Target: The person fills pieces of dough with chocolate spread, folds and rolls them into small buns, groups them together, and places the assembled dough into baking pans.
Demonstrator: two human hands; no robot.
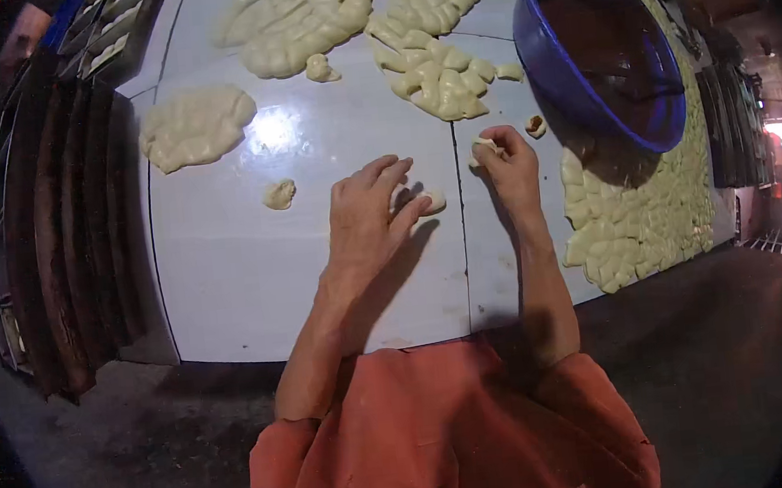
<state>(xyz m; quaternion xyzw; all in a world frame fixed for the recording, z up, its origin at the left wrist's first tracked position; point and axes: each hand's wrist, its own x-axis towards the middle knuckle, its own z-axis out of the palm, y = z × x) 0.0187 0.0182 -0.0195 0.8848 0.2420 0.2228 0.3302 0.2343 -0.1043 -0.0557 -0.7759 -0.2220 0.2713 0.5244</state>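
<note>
My left hand (369, 210) hovers low over the white tabletop with its fingers apart. Its thumb tip reaches a small pale piece of dough (433, 202), and the palm side is hidden. Further right, the fingertips of my right hand (515, 168) pinch another small dough piece (484, 152), partly covered by the fingers. Just beyond that hand lies a small lump with a brown middle (535, 126). A loose dough lump (280, 194) rests to the left of my left hand, and a second loose lump (322, 68) sits farther back.
A large blue basin (544, 74) with dark brown contents stands at the right, beside a broad spread of dough pieces (634, 221). Flattened dough (198, 128) lies at the left, with several clustered sheets (436, 75) at the back. Stacked dark trays (78, 218) flank the table's left edge.
</note>
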